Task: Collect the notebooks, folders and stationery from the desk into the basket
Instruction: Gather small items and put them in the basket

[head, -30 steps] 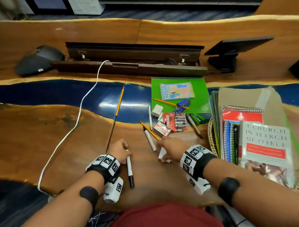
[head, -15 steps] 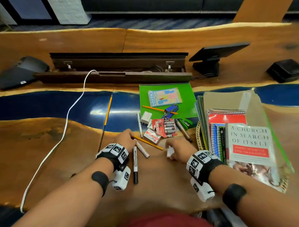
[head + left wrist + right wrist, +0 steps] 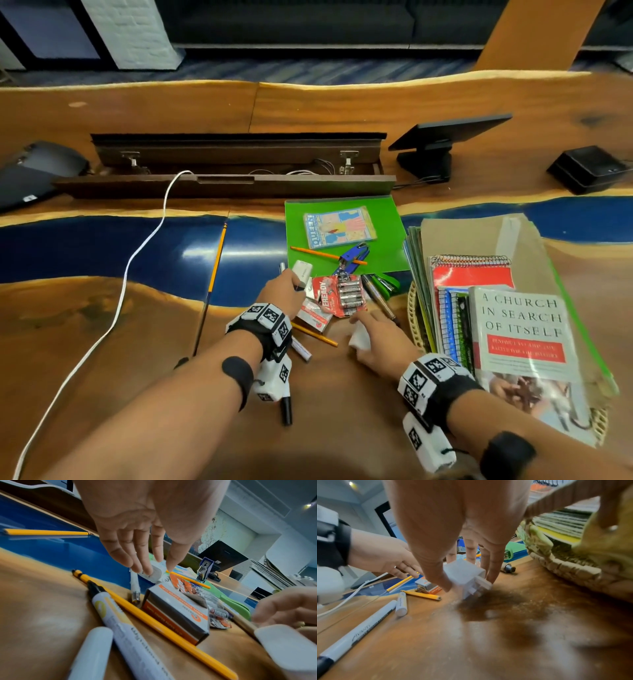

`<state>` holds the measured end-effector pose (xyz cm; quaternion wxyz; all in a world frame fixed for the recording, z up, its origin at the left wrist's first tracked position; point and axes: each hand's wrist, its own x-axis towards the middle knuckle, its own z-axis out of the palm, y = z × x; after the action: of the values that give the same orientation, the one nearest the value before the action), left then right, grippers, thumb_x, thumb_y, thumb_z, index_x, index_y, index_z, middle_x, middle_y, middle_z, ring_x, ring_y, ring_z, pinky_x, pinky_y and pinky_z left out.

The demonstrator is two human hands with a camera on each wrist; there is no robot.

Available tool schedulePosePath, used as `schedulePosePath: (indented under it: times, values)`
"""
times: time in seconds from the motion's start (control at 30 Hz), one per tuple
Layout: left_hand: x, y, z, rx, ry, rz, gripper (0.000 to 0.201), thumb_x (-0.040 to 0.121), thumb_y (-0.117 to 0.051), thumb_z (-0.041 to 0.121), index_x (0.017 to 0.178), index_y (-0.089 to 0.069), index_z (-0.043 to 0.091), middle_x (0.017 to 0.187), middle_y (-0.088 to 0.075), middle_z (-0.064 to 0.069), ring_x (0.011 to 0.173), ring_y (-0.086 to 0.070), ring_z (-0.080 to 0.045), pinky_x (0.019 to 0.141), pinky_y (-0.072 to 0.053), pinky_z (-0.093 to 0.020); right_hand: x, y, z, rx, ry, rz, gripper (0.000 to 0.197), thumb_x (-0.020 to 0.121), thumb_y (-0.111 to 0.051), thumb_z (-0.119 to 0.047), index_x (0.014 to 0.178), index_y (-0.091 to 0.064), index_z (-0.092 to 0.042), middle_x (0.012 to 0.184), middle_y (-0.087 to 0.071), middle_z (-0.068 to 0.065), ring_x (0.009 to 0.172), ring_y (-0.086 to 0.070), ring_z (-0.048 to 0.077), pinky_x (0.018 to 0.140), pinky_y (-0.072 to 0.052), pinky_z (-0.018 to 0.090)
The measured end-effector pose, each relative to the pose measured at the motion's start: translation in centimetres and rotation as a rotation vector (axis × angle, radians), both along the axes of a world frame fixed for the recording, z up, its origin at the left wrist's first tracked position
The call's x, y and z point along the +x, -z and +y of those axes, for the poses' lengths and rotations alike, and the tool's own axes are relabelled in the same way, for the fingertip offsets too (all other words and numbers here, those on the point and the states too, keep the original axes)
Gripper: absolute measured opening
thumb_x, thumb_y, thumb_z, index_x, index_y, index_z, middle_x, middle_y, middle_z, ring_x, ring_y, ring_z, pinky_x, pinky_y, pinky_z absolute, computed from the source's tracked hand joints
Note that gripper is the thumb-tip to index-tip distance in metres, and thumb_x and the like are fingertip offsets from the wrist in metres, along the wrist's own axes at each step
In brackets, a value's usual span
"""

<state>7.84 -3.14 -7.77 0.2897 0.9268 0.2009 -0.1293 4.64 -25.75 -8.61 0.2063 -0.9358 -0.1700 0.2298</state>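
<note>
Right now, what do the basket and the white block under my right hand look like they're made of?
Basket: woven natural fibre, perhaps seagrass, matte; coiled braided rim shows. White plug adapter gripped by the right hand: moulded plastic, smooth; sharp square edges, a projecting pin.

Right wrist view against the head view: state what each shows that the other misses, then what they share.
Only the right wrist view shows that the white block in the right hand is a plug adapter with prongs, pinched just above the desk.

Only the head view shows the green folder, the pack of batteries and the book on top of the loaded basket.

Both show the left hand, the yellow pencil and the markers.
</note>
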Motion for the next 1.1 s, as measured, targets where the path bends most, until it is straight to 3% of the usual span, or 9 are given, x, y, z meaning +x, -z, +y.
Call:
schedulePosePath:
  times: [0.1,0.2,0.33,0.43,0.53,0.63,0.83,0.9,1.1]
  values:
    - [1.2,0.3,-0.2,0.01,0.027,-0.046,0.023,0.091,-0.06,0.02,0.113,-0.053,0.017,0.121,-0.057,-0.011,0.107,-0.057,-0.03,0.085,-0.047,-0.036,0.1,0.0,0.0,0.068,0.051,-0.02,0.054,0.078,-0.066,-0.022,0.127,-0.044,-0.031,0.126,-0.041,-0.001,0.107,-0.057,0.024,0.084,-0.044,0.03]
    - [2.4,0.5,-0.5,0.06,0.061,-0.091,0.038,0.091,-0.061,0.017,0.127,-0.049,0.017,0.131,-0.045,-0.012,0.122,-0.044,-0.031,0.098,-0.04,-0.039,0.5,-0.1,-0.1,0.104,0.089,0.004,0.059,0.078,-0.066,-0.019,0.13,-0.042,-0.033,0.125,-0.038,-0.001,0.105,-0.056,0.022,0.087,-0.048,0.031]
    - [4.3,0.5,-0.6,0.106,0.111,0.012,0.049,0.094,-0.06,0.023,0.14,-0.043,0.022,0.136,-0.043,-0.015,0.127,-0.042,-0.036,0.1,-0.04,-0.044,1.0,-0.1,-0.2,0.185,0.114,-0.027,0.057,0.077,-0.067,-0.015,0.127,-0.046,-0.031,0.123,-0.038,-0.003,0.107,-0.052,0.017,0.087,-0.042,0.021]
    - [5.2,0.9,-0.6,0.109,0.158,0.13,0.052,0.092,-0.064,0.031,0.14,-0.043,0.023,0.138,-0.043,-0.02,0.125,-0.046,-0.042,0.102,-0.042,-0.045,1.2,-0.3,-0.2,0.234,0.116,-0.033,0.057,0.077,-0.07,-0.014,0.126,-0.047,-0.03,0.123,-0.038,-0.003,0.109,-0.049,0.015,0.092,-0.038,0.018]
    - [5.5,1.4,-0.3,0.073,0.155,0.152,0.057,0.091,-0.066,0.033,0.143,-0.043,0.024,0.139,-0.044,-0.019,0.124,-0.049,-0.038,0.104,-0.042,-0.042,1.1,-0.7,-0.2,0.27,0.11,-0.006,0.057,0.076,-0.073,-0.012,0.125,-0.049,-0.03,0.121,-0.036,-0.003,0.11,-0.048,0.014,0.099,-0.042,0.023]
    - [5.6,1.8,0.2,0.045,0.11,0.092,0.05,0.089,-0.07,0.028,0.135,-0.051,0.024,0.134,-0.048,-0.016,0.118,-0.053,-0.036,0.1,-0.044,-0.04,1.0,-0.9,-0.3,0.302,0.109,-0.002,0.054,0.074,-0.075,-0.013,0.122,-0.053,-0.028,0.118,-0.035,-0.004,0.11,-0.048,0.015,0.1,-0.045,0.027]
    - [4.9,0.8,0.3,-0.021,-0.015,-0.04,0.046,0.083,-0.074,0.014,0.122,-0.051,0.02,0.126,-0.051,-0.015,0.108,-0.056,-0.035,0.088,-0.045,-0.036,1.0,-1.9,-1.0,0.338,0.148,-0.074,0.061,0.075,-0.074,-0.012,0.128,-0.049,-0.029,0.122,-0.041,-0.004,0.1,-0.047,0.005,0.087,-0.038,0.014]
    - [4.5,0.2,0.3,-0.049,-0.044,-0.087,0.052,0.082,-0.075,0.012,0.126,-0.048,0.02,0.127,-0.051,-0.015,0.11,-0.056,-0.035,0.09,-0.045,-0.038,1.1,-2.4,-1.3,0.369,0.156,-0.078,0.063,0.074,-0.074,-0.01,0.127,-0.047,-0.031,0.121,-0.043,-0.006,0.093,-0.05,0.004,0.083,-0.045,0.018]
    - [3.6,-2.7,-0.1,-0.116,-0.105,-0.219,0.063,0.081,-0.076,0.011,0.134,-0.045,0.024,0.13,-0.049,-0.012,0.11,-0.057,-0.032,0.093,-0.049,-0.041,1.6,-4.0,-2.1,0.443,0.179,-0.092,0.059,0.075,-0.075,-0.014,0.126,-0.048,-0.029,0.12,-0.051,-0.007,0.107,-0.053,0.008,0.092,-0.047,0.028]
